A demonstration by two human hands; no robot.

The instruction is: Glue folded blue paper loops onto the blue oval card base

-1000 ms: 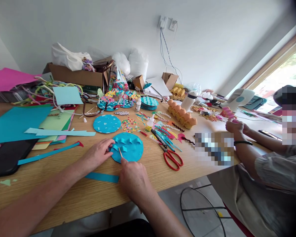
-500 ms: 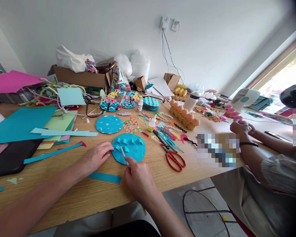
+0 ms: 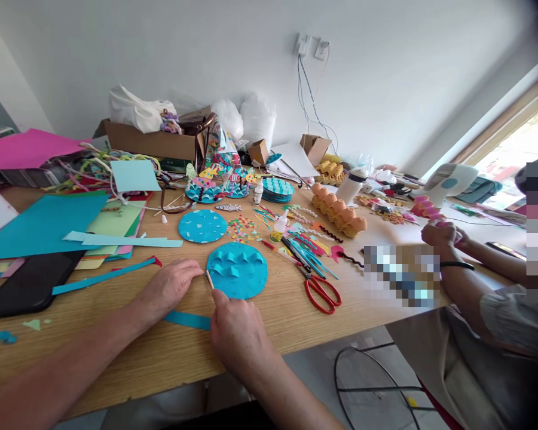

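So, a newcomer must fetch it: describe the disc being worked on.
On the wooden table, find the right hand near the front edge. Just beyond it lies a blue disc; unlike the speckled disc behind, it has two rows of paper waves, its near side bare.

no readable text or labels

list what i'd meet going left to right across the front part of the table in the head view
Black flat object → left hand → blue disc with paper waves → red-handled scissors → co-worker's hand
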